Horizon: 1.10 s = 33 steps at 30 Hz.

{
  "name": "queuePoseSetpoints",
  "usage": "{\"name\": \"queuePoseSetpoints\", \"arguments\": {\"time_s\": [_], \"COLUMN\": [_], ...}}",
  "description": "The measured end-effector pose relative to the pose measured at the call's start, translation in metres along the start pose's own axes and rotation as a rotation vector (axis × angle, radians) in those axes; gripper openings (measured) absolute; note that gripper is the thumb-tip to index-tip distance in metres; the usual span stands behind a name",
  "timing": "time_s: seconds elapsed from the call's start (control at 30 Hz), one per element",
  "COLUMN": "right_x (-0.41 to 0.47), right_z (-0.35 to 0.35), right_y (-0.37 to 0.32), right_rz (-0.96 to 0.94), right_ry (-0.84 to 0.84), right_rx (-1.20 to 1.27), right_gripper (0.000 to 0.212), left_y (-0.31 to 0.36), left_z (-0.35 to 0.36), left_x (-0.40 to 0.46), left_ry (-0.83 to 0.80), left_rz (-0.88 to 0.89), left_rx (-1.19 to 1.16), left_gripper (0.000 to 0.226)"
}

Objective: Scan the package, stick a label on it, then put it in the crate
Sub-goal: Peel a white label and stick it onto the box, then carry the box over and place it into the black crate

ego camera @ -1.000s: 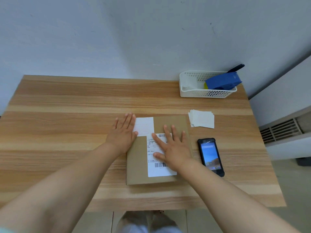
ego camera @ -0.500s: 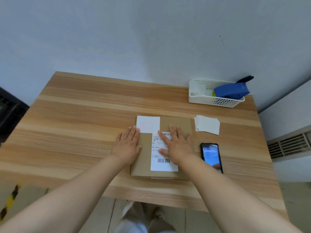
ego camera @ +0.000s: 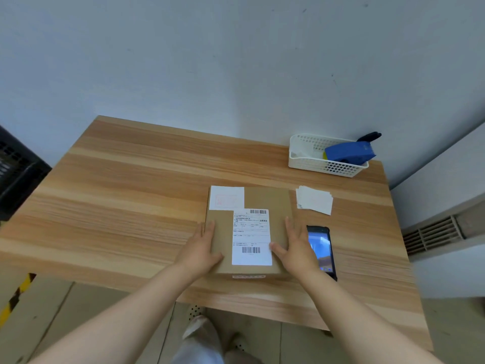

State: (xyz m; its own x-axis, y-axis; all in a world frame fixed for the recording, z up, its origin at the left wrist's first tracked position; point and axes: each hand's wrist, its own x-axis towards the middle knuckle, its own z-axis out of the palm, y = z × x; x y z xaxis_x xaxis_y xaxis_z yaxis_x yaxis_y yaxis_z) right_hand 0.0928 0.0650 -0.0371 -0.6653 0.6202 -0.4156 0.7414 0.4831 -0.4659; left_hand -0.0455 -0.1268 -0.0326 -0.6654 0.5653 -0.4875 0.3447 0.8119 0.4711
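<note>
A flat brown cardboard package (ego camera: 265,199) lies on the wooden table (ego camera: 131,200) near its front edge. Two white labels are stuck on its top: a long barcoded shipping label (ego camera: 251,236) and a smaller label (ego camera: 226,197) at the far left corner. My left hand (ego camera: 202,249) clasps the package's left edge, thumb on top. My right hand (ego camera: 298,248) clasps its right edge, thumb beside the shipping label. A black handheld scanner (ego camera: 324,248) with a lit screen lies just right of my right hand. A black crate (ego camera: 15,174) shows at the left edge, beside the table.
A small stack of white labels (ego camera: 313,202) lies right of the package. A white perforated basket (ego camera: 312,158) at the table's back right holds a blue tool (ego camera: 349,153). A wall stands behind the table. Yellow-black floor tape (ego camera: 15,298) shows at lower left.
Both hands slid off the top of the package to its left and right edges. The view shifted, bringing the black crate into sight at the left.
</note>
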Motion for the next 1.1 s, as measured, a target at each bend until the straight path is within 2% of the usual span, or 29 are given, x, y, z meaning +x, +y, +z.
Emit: {"name": "queuePoseSetpoints", "arguments": {"time_s": [0.17, 0.33, 0.53, 0.8, 1.1], "right_x": [-0.008, -0.016, -0.017, -0.017, -0.032], "right_z": [0.003, -0.001, -0.003, 0.012, 0.061], "right_y": [0.003, -0.004, -0.030, -0.102, -0.224], "right_rz": [-0.006, -0.026, -0.111, -0.267, -0.481], "right_ry": [-0.097, -0.109, -0.097, -0.145, -0.205], "right_rx": [0.201, 0.201, 0.197, 0.185, 0.075], "right_gripper": [0.081, 0.086, 0.081, 0.082, 0.084], "left_y": [0.004, 0.002, -0.013, -0.059, -0.151], "left_z": [0.007, 0.003, -0.008, -0.050, -0.115], "left_x": [-0.009, -0.022, -0.040, -0.064, -0.110], "left_ry": [0.021, 0.044, 0.134, 0.316, 0.496], "left_rz": [-0.022, -0.073, -0.109, -0.179, -0.246], "left_rx": [-0.152, -0.184, -0.249, -0.356, -0.413], "left_gripper": [0.090, 0.091, 0.089, 0.088, 0.089]}}
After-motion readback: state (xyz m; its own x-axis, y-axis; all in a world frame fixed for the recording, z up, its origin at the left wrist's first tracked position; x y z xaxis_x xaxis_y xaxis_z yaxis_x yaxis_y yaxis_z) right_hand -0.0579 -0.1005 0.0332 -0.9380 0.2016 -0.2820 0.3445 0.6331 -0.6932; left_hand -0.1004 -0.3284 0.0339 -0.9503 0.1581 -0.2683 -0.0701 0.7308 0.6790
